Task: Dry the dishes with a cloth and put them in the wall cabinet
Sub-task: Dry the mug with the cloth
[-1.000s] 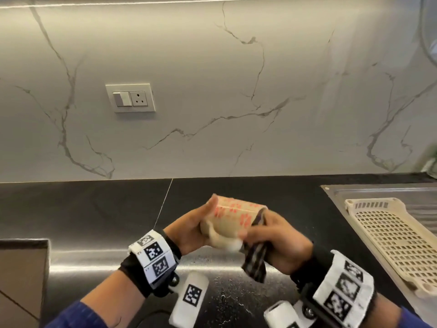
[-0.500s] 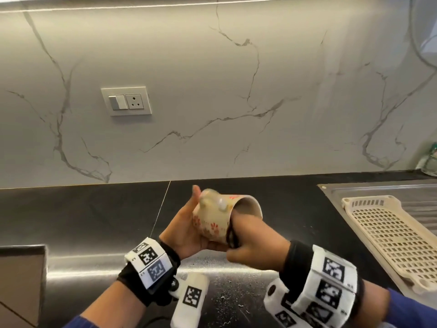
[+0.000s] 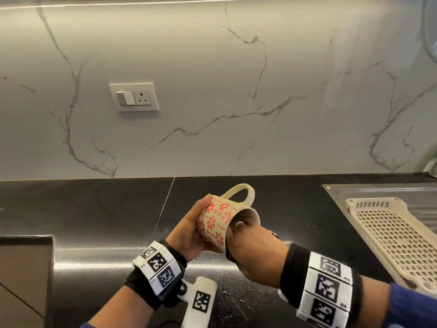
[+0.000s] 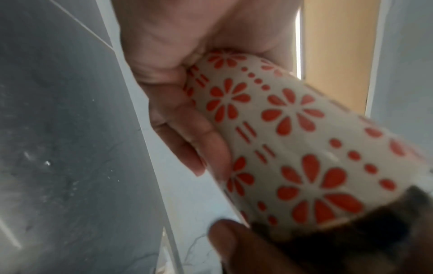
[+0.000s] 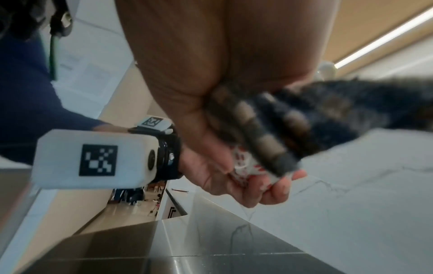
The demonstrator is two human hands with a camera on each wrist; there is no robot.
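Observation:
A cream mug (image 3: 218, 220) with red flower prints lies on its side above the black counter, handle (image 3: 241, 192) up, mouth toward the right. My left hand (image 3: 189, 233) cups its base, fingers curled round the wall of the mug (image 4: 293, 139). My right hand (image 3: 253, 252) has its fingers pushed inside the mouth and grips a dark checked cloth (image 5: 281, 129), which shows as a dark edge (image 3: 228, 254) at the rim. The cloth (image 4: 339, 231) bunches at the mug's opening in the left wrist view. Most of the cloth is hidden in the head view.
A cream plastic drying rack (image 3: 397, 237) sits on the steel drainboard (image 3: 354, 197) at the right. A switch and socket plate (image 3: 133, 97) is on the marble backsplash. The black counter (image 3: 82, 209) runs left; a brown surface (image 3: 23, 275) shows at the lower left.
The mug has turned in my left hand: its handle went from below to the top. My right hand pushed the cloth into the mug's mouth; the hanging cloth end is gone from view.

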